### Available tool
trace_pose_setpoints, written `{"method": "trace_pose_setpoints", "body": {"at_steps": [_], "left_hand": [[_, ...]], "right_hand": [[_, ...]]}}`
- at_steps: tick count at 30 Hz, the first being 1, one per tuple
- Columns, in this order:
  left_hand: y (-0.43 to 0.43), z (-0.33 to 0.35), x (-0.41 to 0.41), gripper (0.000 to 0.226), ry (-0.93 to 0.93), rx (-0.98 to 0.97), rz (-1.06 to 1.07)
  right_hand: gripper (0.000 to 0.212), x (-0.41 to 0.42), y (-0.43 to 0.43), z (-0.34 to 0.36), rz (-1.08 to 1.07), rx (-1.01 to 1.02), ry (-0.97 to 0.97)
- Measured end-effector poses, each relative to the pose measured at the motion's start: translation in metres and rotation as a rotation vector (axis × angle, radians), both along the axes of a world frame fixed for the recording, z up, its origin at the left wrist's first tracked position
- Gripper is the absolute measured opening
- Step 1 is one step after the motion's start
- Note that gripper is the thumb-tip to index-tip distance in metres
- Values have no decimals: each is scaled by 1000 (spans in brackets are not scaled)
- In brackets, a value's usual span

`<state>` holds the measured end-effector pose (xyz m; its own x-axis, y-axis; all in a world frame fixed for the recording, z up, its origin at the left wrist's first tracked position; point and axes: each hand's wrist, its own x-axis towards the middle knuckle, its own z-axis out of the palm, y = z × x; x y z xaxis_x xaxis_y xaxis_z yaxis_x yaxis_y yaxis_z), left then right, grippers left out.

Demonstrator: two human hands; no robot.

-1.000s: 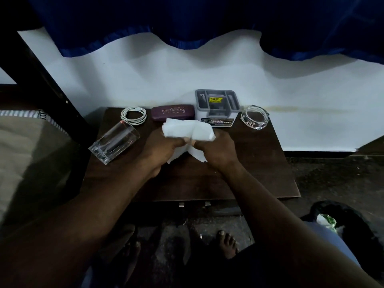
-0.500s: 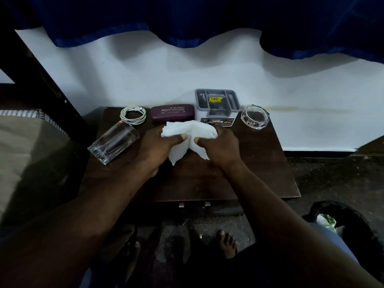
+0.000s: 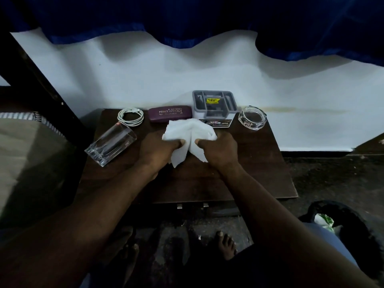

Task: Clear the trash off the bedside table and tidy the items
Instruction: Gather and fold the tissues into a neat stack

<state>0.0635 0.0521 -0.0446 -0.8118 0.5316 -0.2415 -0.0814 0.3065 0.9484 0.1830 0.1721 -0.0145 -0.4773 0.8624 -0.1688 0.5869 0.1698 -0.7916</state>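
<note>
While pinching the white tissue (image 3: 187, 132) at either side, thumbs pressed against curled fingers of left hand (image 3: 158, 151) and right hand (image 3: 221, 151) alike, holds it over the middle of the worktop (image 3: 261, 163), in front of the spectacle case (image 3: 170, 114) and the grey organiser (image 3: 214, 104). Spreads crosswise from hand to hand, top bunched and two loose corners drooping toward the near edge, equally close to both. Probably calls next for crumpling and a carry down and rightward to the dark bag (image 3: 340, 213) on the floor, on the right hand's side.
</note>
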Motion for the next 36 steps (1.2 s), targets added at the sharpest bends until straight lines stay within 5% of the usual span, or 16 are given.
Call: {"method": "trace_pose_setpoints", "body": {"at_steps": [7, 11, 14, 23, 30, 36], "left_hand": [[2, 16, 3, 50, 58, 129, -109], [0, 10, 3, 23, 2, 51, -63], [3, 23, -6, 24, -73, 81, -61], [-8, 33, -18, 65, -802, 200, -245], [0, 34, -5, 41, -814, 483, -147], [6, 31, 13, 46, -794, 535, -149]], "right_hand": [[35, 0, 9, 17, -8, 70, 63], [32, 2, 7, 8, 1, -46, 25], [29, -1, 12, 10, -23, -88, 72], [35, 9, 14, 8, -246, -812, 502], [41, 10, 11, 2, -311, -961, 615], [43, 10, 8, 2, -282, -976, 645]]}}
